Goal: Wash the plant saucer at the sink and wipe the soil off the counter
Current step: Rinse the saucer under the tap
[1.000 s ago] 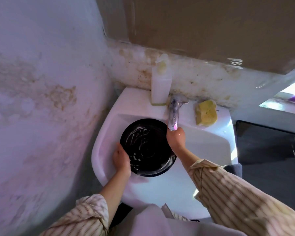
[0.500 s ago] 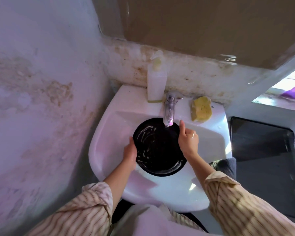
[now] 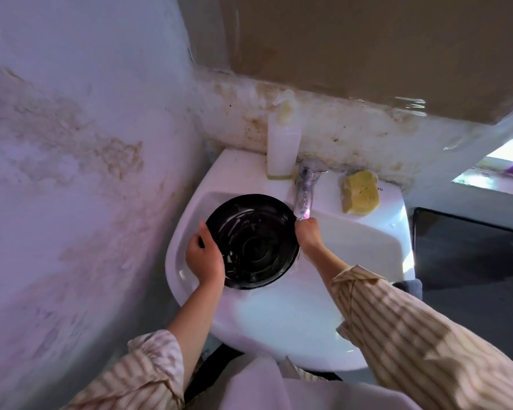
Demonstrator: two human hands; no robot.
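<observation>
A: Sleeves point(image 3: 421, 335), striped and pushed up the forearms, frame the near edge of a white sink point(image 3: 279, 327) as a person leans over it.

B: How much room around it?

A: Little on the left, where a stained wall point(image 3: 71, 173) runs close beside the rim. On the right, a dark tray point(image 3: 468, 255) sits just past the basin's edge. The right half of the bowl lies open.

B: And the saucer?

A: The black saucer point(image 3: 252, 241) sits tilted in the left half of the bowl, wet, with white streaks on its inner face. Its far rim nearly reaches the tap point(image 3: 304, 193).

B: The hands?

A: The left hand point(image 3: 205, 258) curls over the saucer's left rim, fingers wrapped around the edge and gripping it. The right hand point(image 3: 308, 235) is at the right rim, directly under the spout, knuckles up. Whether its fingers clasp the rim or only press against it cannot be told.

B: Farther back?

A: A white bottle point(image 3: 282, 143) stands on the ledge left of the tap; a yellow sponge point(image 3: 360, 192) lies to its right, against the mottled back wall.
</observation>
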